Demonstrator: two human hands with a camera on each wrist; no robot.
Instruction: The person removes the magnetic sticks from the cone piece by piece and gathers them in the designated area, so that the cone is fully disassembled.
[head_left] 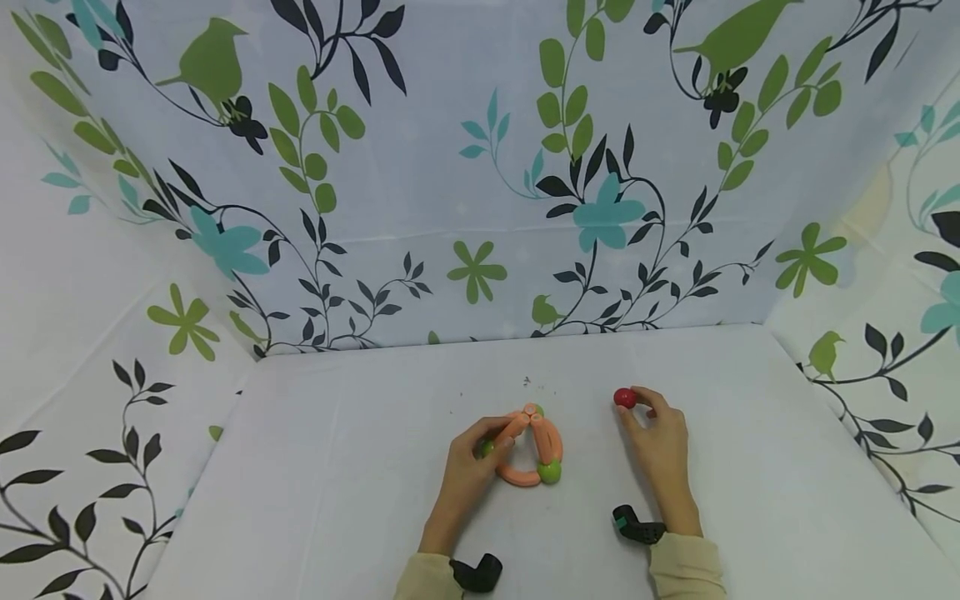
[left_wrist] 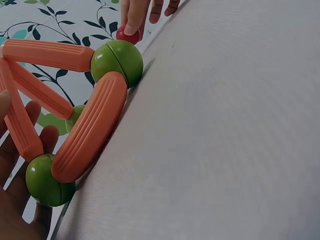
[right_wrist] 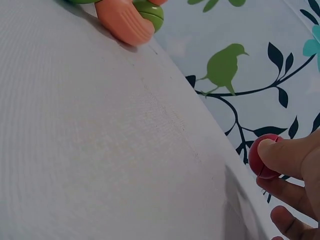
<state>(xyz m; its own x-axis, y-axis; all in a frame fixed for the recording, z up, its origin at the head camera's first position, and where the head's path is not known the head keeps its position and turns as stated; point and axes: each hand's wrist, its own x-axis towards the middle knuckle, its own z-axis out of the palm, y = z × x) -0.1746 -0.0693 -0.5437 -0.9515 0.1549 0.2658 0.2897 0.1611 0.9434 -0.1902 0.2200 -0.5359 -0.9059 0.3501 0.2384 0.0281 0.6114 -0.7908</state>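
Note:
On the white table stands a pyramid-like frame of orange ribbed rods (left_wrist: pixel 92 130) joined by green balls (left_wrist: pixel 117 62). My left hand (head_left: pixel 467 475) grips its left side, thumb in front and fingers behind a sloping rod in the left wrist view. A green ball (left_wrist: pixel 47 182) at that lower corner sits by the fingers. To the right of the frame, my right hand (head_left: pixel 660 442) pinches a small red ball (head_left: pixel 624 398) between thumb and fingers. A seam line runs across the red ball (right_wrist: pixel 262 159) in the right wrist view. The rods meet at the frame's top.
The white tabletop (head_left: pixel 360 467) reaches back to a hanging cloth (head_left: pixel 420 167) printed with birds, leaves and flowers. Similar patterned cloth covers both sides. Small dark specks (head_left: pixel 527 381) mark the table behind the frame. Dark wrist devices (head_left: pixel 480 573) sit on both arms.

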